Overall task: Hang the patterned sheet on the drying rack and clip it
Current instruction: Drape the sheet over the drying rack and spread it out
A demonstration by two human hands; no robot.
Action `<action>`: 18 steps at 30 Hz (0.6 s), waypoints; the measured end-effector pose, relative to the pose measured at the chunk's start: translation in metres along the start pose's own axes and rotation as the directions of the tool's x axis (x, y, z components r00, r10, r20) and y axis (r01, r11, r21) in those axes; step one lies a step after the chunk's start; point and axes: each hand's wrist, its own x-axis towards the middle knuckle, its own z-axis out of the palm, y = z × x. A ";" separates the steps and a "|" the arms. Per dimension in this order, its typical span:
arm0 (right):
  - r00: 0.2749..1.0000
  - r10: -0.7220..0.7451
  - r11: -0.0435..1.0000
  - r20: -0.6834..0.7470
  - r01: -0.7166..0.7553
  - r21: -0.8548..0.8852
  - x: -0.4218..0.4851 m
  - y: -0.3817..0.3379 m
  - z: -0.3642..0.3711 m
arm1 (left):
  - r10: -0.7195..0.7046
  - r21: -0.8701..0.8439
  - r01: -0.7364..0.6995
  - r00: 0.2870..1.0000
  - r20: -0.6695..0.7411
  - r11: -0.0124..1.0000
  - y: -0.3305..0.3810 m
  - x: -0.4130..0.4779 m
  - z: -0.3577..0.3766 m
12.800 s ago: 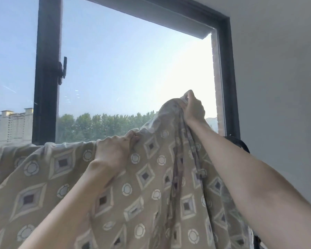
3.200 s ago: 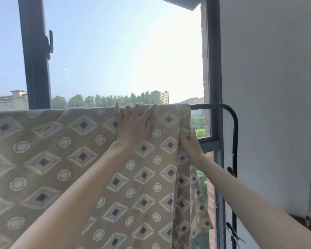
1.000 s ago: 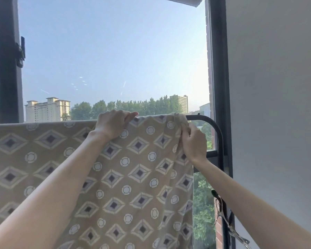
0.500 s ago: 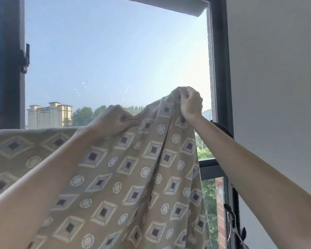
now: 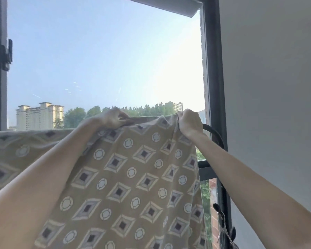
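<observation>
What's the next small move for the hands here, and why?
Probably lower the lifted stretch of the patterned sheet back onto the drying rack bar. The left hand and right hand both pinch its top edge above the bar line, while the fabric further left already drapes over. The clips hang unused on the rack's upright.

I see strong daylight coming through the window (image 5: 106, 60), and the sky is almost white from glare on its right part. Small bright streaks of reflection show on the glass. The wall (image 5: 276, 87) at the right looks grey and dim, without hard shadows. The patterned sheet (image 5: 133, 177) is lit from behind and a little soft. My forearms at the bottom edges look stretched and blurred, and the window frame leans.
</observation>
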 end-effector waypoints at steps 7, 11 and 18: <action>0.965 -0.187 0.982 -0.183 0.184 -0.031 -0.008 -0.007 0.008 | -0.100 -0.018 0.099 0.994 -0.054 0.995 -0.014 -0.001 -0.006; 0.884 -0.415 0.906 -0.216 0.423 -0.008 -0.037 -0.019 0.020 | -0.180 -0.059 0.174 0.974 -0.133 0.983 -0.018 -0.005 -0.010; 0.742 -0.669 0.742 -0.035 0.670 0.022 -0.076 -0.066 0.041 | -0.234 -0.055 0.228 0.917 -0.323 0.972 -0.033 -0.020 -0.012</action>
